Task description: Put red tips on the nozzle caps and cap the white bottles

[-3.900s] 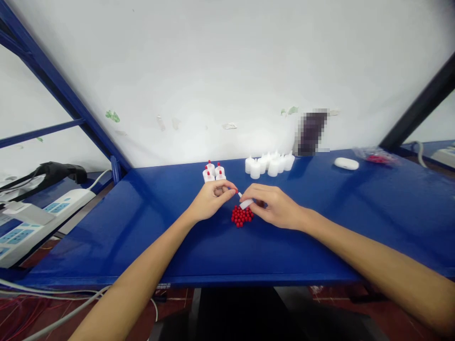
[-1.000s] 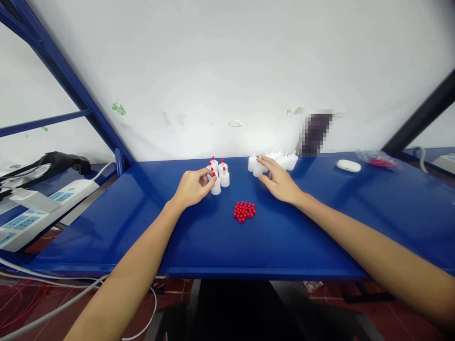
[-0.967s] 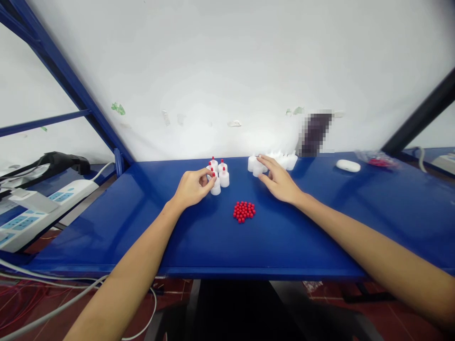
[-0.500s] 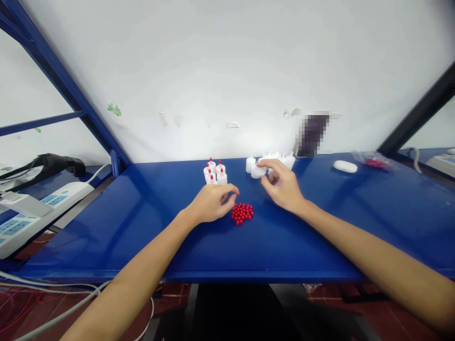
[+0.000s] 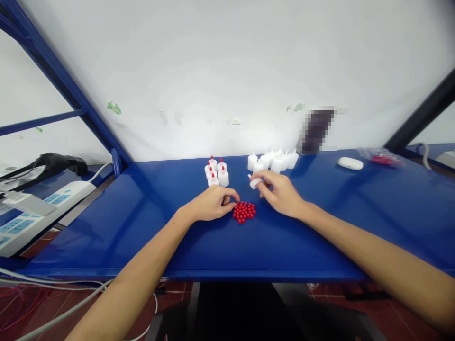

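Note:
My right hand (image 5: pixel 277 189) grips a small white dropper bottle (image 5: pixel 255 183) between thumb and fingers. The bottle is tilted, its nozzle pointing up and left, just above the table. My left hand (image 5: pixel 216 202) is curled at the left edge of a pile of small red caps (image 5: pixel 244 213), thumb and index fingertip slightly apart; no cap shows clearly between them. Behind that hand stand several white bottles (image 5: pixel 223 177) with red caps on their nozzles. Past my right hand, several uncapped white bottles (image 5: pixel 277 164) stand in a cluster, partly hidden by the fingers.
The blue table (image 5: pixel 302 255) meets a white wall at the back. A white oval case (image 5: pixel 350 164) and a clear bag with red pieces (image 5: pixel 382 159) lie at the right. A pixelated dark panel (image 5: pixel 317 131) leans near the wall. Power strips (image 5: pixel 46 208) and cables are at the left.
My right hand has drawn a bottle from the uncapped cluster towards me and tilted it. My left fingertips have come closer to the cap pile. The view has shifted slightly.

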Available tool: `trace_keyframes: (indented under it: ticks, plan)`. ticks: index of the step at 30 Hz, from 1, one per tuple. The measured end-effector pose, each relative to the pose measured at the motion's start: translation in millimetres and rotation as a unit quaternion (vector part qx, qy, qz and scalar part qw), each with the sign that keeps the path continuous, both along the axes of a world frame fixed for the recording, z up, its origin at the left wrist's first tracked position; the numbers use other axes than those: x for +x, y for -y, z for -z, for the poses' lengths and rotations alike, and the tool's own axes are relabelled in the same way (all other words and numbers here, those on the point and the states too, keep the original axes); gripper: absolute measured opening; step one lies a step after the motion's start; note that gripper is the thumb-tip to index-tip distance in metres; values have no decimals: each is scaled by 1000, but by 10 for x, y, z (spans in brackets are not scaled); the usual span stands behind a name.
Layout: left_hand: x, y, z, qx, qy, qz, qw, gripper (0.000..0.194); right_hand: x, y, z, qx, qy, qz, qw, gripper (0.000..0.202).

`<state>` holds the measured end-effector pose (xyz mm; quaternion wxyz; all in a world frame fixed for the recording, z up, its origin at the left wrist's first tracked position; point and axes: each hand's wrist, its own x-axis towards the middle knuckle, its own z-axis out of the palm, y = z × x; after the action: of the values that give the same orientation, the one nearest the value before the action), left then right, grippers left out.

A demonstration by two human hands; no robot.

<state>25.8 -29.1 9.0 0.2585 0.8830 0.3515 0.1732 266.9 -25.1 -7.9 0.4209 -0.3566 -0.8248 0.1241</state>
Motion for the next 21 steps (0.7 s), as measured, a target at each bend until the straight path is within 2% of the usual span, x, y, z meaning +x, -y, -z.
trace_keyframes:
  ticks: [5, 9, 12, 14, 18, 21]
  plan:
    - [3, -9, 13, -5, 10, 1, 1000, 15, -16, 22, -21, 50, 51, 20, 997, 11]
    - [33, -21, 48, -45, 84, -42, 995, 18, -37, 64, -43, 83, 57, 25, 995, 11]
    - [80, -22, 88, -95, 182, -76, 976, 26, -55, 132, -75, 105, 60, 9, 993, 11]
    - [104, -25, 116, -121, 230, -77, 963, 30, -66, 178, -93, 126, 50, -8, 991, 10]
    - [117, -44, 148, -168, 297, -81, 936, 34, -67, 236, -104, 151, 33, -22, 988, 8]
    - [119, -51, 137, -196, 328, -89, 920, 36, -59, 250, -105, 162, 56, -55, 984, 12]
